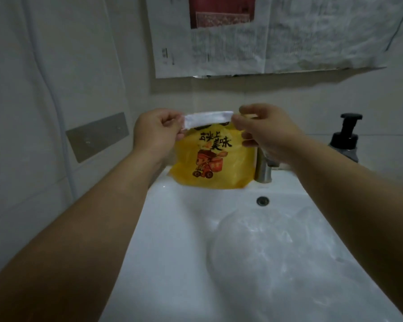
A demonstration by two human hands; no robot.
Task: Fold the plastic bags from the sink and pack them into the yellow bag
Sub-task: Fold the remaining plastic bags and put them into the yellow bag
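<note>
Over a white ceramic sink (172, 228), we see two hands stretch a narrow folded strip of white plastic bag (208, 119) level between them. The left hand (157, 126) pinches the strip's left end, its fingers curled in against the thumb. The right hand (265, 131) nips the right end between thumb and forefinger, the other fingers loosely bent below.

The strip hangs just above a yellow plastic bag printed with black characters and a red cartoon figure (230, 163). That bag stands upright on the sink's back ledge, just beside a brushed-metal tap (263, 170). In the basin lies a heap of crumpled translucent plastic bags (265, 247), pale against the white and hard for us to count or separate.

The strip and both hands hide the yellow bag's mouth, so we cannot tell whether it is open. The right hand also covers the tap's upper part. Dim light blurs the print on the sheets of newspaper on the wall (289, 43).

Both bare forearms come in from the lower corners, cut off by the frame's edges, and converge toward the back wall with the wrists raised. A dark pump bottle (346, 140) stands at the right, and a grey metal plate (97, 135) is fixed to the left wall.
</note>
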